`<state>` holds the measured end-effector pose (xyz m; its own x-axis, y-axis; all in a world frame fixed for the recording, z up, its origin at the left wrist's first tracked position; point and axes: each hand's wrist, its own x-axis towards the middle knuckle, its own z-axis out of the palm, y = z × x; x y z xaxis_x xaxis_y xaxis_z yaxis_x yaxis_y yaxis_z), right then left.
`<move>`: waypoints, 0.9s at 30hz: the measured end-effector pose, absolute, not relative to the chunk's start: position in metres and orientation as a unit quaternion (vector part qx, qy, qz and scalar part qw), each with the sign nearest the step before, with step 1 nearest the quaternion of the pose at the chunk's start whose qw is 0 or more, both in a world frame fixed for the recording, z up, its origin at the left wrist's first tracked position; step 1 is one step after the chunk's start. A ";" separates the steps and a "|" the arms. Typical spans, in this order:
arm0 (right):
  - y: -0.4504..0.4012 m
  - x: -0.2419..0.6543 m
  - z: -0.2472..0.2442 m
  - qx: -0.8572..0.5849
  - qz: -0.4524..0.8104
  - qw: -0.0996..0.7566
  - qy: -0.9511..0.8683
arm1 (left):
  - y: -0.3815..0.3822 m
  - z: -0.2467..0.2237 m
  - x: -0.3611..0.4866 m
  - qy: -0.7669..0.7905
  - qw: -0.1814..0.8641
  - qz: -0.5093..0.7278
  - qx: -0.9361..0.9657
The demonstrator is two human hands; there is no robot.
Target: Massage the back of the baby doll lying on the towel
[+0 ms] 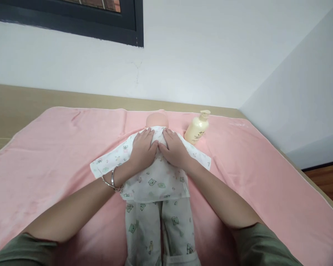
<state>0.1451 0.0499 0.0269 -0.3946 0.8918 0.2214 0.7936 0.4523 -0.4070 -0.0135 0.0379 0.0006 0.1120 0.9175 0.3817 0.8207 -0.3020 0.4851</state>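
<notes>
A baby doll (157,119) lies on a pink blanket, its bare head at the far end. It wears a white printed top (161,184) with long sleeves spread to both sides, and matching trousers (144,229). My left hand (143,147) rests flat on the upper left of the top, fingers stretched toward the shoulder. Mirroring it, my right hand (174,147) lies on the upper right, fingers extended. Both thumbs nearly meet over the middle of the chest. Silver bangles circle my left wrist. Neither hand grips anything that I can see.
A cream pump bottle (197,129) stands tilted in view on the pink blanket (252,177), just right of the doll's shoulder. The blanket covers a wooden surface (22,99) that meets a white wall. A dark window frame (72,22) is at upper left.
</notes>
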 end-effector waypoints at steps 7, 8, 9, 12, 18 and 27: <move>0.063 0.152 0.021 -0.487 0.129 0.223 -0.834 | 0.051 0.001 -0.016 0.580 0.107 0.325 0.739; 0.064 0.152 0.020 -0.487 0.127 0.225 -0.834 | 0.050 0.000 -0.015 0.579 0.100 0.339 0.735; 0.064 0.153 0.020 -0.487 0.125 0.225 -0.835 | 0.047 -0.002 -0.013 0.579 0.095 0.349 0.731; 0.063 0.154 0.018 -0.484 0.121 0.220 -0.838 | 0.040 -0.007 -0.009 0.586 0.083 0.359 0.722; 0.061 0.155 0.019 -0.477 0.116 0.221 -0.843 | 0.032 -0.009 -0.007 0.584 0.072 0.368 0.720; 0.053 0.152 0.013 -0.493 0.118 0.294 -0.810 | 0.028 -0.006 -0.009 0.581 0.074 0.381 0.716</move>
<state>0.1518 0.0531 0.0135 -0.3409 0.8683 0.3604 0.7300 0.4860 -0.4806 -0.0086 0.0276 -0.0058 0.0352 0.8875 0.4596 0.7752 -0.3144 0.5478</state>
